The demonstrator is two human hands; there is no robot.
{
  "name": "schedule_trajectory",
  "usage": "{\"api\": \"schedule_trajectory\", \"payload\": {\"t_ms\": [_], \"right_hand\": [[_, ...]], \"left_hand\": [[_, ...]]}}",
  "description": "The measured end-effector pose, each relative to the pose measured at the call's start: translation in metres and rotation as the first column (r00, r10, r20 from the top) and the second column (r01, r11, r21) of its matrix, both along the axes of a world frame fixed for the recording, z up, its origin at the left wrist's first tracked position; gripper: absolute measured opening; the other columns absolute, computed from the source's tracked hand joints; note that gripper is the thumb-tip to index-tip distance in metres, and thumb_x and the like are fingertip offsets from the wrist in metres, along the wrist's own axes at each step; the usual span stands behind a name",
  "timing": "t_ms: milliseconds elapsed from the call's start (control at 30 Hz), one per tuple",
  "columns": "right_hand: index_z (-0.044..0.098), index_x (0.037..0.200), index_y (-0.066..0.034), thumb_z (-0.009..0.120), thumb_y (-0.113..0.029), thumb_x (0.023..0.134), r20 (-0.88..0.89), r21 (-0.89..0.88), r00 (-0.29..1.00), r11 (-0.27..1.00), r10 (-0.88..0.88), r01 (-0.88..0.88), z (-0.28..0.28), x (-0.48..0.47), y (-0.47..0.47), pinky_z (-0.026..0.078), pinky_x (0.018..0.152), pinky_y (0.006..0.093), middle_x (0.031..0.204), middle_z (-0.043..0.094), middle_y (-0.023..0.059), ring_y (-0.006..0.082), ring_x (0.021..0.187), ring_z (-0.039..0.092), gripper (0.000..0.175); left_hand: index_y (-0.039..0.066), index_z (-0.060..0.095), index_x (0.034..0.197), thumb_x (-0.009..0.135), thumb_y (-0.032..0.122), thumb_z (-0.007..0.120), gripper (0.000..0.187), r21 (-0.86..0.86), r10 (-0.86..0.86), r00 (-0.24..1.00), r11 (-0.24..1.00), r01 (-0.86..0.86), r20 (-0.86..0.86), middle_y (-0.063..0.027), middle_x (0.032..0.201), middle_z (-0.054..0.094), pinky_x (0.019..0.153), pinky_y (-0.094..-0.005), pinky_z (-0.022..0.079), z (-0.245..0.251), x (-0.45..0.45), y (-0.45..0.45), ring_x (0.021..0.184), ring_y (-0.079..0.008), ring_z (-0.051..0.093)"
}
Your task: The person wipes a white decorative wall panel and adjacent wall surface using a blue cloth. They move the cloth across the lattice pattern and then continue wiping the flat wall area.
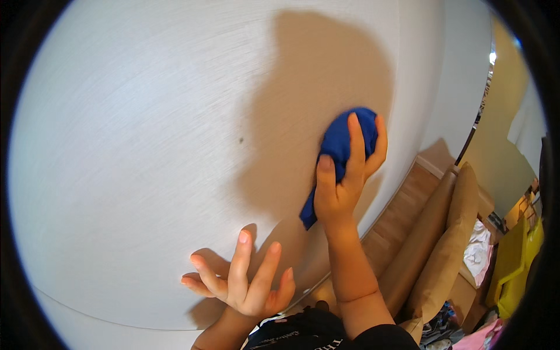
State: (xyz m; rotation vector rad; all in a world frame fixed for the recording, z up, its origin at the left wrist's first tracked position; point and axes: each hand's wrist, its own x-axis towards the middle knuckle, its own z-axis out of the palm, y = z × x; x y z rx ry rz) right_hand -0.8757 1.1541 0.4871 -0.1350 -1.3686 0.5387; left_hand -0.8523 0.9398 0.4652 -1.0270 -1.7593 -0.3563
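Observation:
A large pale panel (144, 144) with fine brushed grain fills most of the view, perhaps a wall or a cabinet side. My right hand (350, 170) grips a bunched blue cloth (339, 144) against it, fingers spread over the top and a loose corner hanging below. Lower down and to the left, my left hand (251, 282) has its fingers spread and holds nothing. Its fingertips are close to the panel; whether they touch is unclear. A small dark spot (241, 140) marks the panel to the left of the cloth.
A brown sofa (442, 245) stands on the wooden floor (402, 192) at the right. Beyond it are a white cloth (477, 247), a yellow plastic item (509, 267) and piled clothes (442, 328). A seam (109, 318) crosses the panel's lower left.

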Motion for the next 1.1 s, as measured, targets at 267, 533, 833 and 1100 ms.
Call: {"api": "schedule_trajectory", "payload": {"t_ms": [267, 533, 833, 1100], "right_hand": [[0.071, 0.121, -0.0286, 0.063, -0.049, 0.091, -0.004, 0.171, 0.998, 0.983, -0.07, 0.07, -0.033, 0.005, -0.029, 0.034, 0.107, 0.0596, 0.152, 0.031, 0.0218, 0.048, 0.136, 0.028, 0.037], [0.072, 0.124, -0.0264, 0.072, -0.034, 0.075, -0.057, 0.265, 0.997, 0.964, 0.05, -0.033, 0.02, 0.007, 0.035, 0.035, 0.105, 0.0566, 0.15, 0.036, 0.0225, 0.0434, 0.13, 0.036, 0.05], [0.053, 0.142, -0.0063, 0.065, -0.018, 0.084, -0.006, -0.034, 1.0, 0.999, -0.029, 0.029, -0.021, 0.004, 0.086, 0.025, 0.114, 0.0513, 0.157, 0.018, 0.0268, 0.0421, 0.137, 0.028, 0.06], [0.069, 0.127, -0.0236, 0.071, -0.038, 0.081, -0.054, 0.133, 0.998, 0.991, 0.041, -0.033, -0.026, 0.005, 0.039, 0.029, 0.111, 0.0587, 0.152, 0.031, 0.0251, 0.0487, 0.135, 0.029, 0.048]], "left_hand": [[0.014, 0.071, 0.119, 0.074, 0.035, 0.068, 0.05, -0.014, 0.014, 1.0, 1.0, -0.014, 0.013, -0.0251, 0.144, 0.051, 0.113, -0.0634, -0.016, 0.001, 0.003, 0.045, 0.146, -0.06, 0.008], [0.022, 0.075, 0.115, 0.079, 0.039, 0.063, 0.042, 0.017, 0.077, 0.997, 0.997, -0.078, 0.018, -0.0149, 0.143, 0.056, 0.113, -0.0647, -0.018, -0.009, 0.009, 0.065, 0.147, -0.0574, 0.004], [0.017, 0.072, 0.114, 0.071, 0.031, 0.066, 0.046, 0.022, 0.027, 0.999, 0.999, -0.026, -0.031, -0.024, 0.145, 0.05, 0.112, -0.0645, -0.017, -0.018, 0.002, 0.073, 0.146, -0.0605, 0.004], [0.016, 0.071, 0.12, 0.078, 0.036, 0.065, 0.046, -0.022, -0.003, 1.0, 1.0, 0.003, 0.001, -0.0199, 0.146, 0.052, 0.111, -0.0641, -0.019, -0.017, 0.003, 0.097, 0.147, -0.0592, 0.003]]}}
